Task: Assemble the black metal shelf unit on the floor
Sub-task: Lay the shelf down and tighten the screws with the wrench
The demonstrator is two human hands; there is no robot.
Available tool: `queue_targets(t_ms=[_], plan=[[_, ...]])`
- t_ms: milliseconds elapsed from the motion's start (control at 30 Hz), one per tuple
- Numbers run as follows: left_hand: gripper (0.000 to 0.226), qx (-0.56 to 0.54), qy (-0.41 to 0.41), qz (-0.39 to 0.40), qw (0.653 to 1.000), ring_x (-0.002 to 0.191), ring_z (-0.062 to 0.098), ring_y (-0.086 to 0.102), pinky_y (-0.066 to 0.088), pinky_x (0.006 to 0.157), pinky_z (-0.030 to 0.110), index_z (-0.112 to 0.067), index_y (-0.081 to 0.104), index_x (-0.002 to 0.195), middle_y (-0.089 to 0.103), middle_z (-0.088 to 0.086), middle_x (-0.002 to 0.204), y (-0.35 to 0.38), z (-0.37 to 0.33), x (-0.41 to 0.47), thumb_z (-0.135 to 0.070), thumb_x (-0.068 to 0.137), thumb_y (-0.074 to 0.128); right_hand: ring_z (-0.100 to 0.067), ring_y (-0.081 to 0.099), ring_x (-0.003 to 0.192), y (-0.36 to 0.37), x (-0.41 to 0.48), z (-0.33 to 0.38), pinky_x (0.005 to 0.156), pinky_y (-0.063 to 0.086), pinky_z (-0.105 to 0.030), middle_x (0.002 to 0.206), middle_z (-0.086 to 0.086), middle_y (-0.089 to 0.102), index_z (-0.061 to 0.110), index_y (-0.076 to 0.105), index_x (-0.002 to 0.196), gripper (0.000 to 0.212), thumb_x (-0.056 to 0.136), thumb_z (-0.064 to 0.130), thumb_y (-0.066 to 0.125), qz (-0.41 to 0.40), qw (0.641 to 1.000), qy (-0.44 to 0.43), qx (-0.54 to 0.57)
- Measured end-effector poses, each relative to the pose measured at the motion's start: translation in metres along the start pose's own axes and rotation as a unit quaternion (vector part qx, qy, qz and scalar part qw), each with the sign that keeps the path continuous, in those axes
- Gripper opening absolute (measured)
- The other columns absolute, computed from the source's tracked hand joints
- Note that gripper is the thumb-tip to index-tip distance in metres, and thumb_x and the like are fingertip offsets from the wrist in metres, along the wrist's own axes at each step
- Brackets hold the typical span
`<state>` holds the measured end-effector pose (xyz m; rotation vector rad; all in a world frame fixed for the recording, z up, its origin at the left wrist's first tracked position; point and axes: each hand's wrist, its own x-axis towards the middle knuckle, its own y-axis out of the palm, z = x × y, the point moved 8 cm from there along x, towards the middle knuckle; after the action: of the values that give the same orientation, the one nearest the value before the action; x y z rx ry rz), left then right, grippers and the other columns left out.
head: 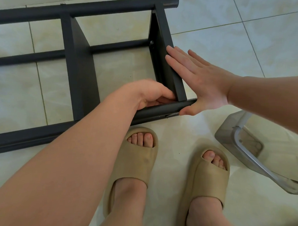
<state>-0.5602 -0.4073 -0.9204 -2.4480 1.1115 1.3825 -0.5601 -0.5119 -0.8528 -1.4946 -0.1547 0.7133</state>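
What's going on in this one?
A person in tan slides stands over the black metal shelf unit, which lies on the tiled floor. The left hand grips the near tube where the end panel meets it; the right hand presses flat against that panel's outer side, thumb at the tube's end.

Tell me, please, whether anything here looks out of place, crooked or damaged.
Nothing looks broken. The shelf frame lies on the tiles, the left hand gripping its near tube, the right hand flat against the end panel. Only the see-through plastic stool, as it seems, lies tipped over at the right.
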Motion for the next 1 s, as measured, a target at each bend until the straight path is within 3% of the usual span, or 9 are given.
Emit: queue_targets(t_ms=[167, 400, 567, 733, 1000], plan=[[0.015, -0.002, -0.006, 0.005, 1.0, 0.067, 0.019, 0.073, 0.058, 0.059, 0.027, -0.002, 0.073, 0.102, 0.076, 0.012, 0.082, 0.0023, -0.0005, -0.0013, -0.006, 0.091, 0.064, -0.018, -0.021, 0.154, 0.0001, -0.0002, -0.0002, 0.125, -0.01, -0.039, 0.167, -0.006, -0.023, 0.013, -0.016, 0.16, 0.133, 0.069, 0.091, 0.042, -0.001, 1.0, 0.001, 0.002], [0.016, 0.016, -0.031, 0.02, 0.999, 0.065, 0.017, 0.072, 0.057, 0.059, 0.026, -0.006, 0.074, 0.101, 0.076, 0.009, 0.081, 0.0051, 0.0026, -0.0013, -0.013, 0.093, 0.062, -0.017, -0.021, 0.153, 0.0002, -0.0005, -0.0001, 0.125, -0.009, -0.039, 0.168, -0.007, -0.02, 0.013, -0.014, 0.16, 0.133, 0.068, 0.092, 0.041, -0.01, 1.0, -0.002, 0.007], [0.021, 0.033, -0.026, 0.013, 0.999, 0.073, 0.019, 0.073, 0.058, 0.074, 0.032, -0.005, 0.073, 0.11, 0.077, 0.01, 0.087, 0.002, 0.0035, 0.0019, -0.013, 0.093, 0.064, -0.018, -0.021, 0.154, 0.0011, -0.0003, -0.0009, 0.125, -0.009, -0.04, 0.168, -0.007, -0.021, 0.013, -0.015, 0.16, 0.133, 0.069, 0.092, 0.043, -0.012, 1.0, -0.003, 0.008], [0.025, 0.024, -0.046, 0.026, 0.998, 0.068, 0.017, 0.072, 0.058, 0.066, 0.027, -0.005, 0.072, 0.114, 0.076, 0.008, 0.083, 0.0029, 0.006, 0.002, -0.014, 0.095, 0.059, -0.018, -0.02, 0.154, 0.0008, -0.0003, -0.0007, 0.126, -0.007, -0.041, 0.168, -0.007, -0.021, 0.014, -0.014, 0.16, 0.133, 0.069, 0.093, 0.041, -0.015, 1.0, -0.004, 0.012], [0.031, 0.028, -0.046, 0.042, 0.998, 0.089, 0.025, 0.069, 0.057, 0.084, 0.037, -0.003, 0.07, 0.121, 0.073, 0.016, 0.11, 0.0038, 0.0066, 0.0033, -0.015, 0.094, 0.058, -0.017, -0.021, 0.153, 0.0018, -0.0001, -0.0014, 0.125, -0.008, -0.04, 0.168, -0.006, -0.021, 0.015, -0.015, 0.16, 0.132, 0.069, 0.092, 0.042, -0.015, 1.0, -0.003, 0.014]])
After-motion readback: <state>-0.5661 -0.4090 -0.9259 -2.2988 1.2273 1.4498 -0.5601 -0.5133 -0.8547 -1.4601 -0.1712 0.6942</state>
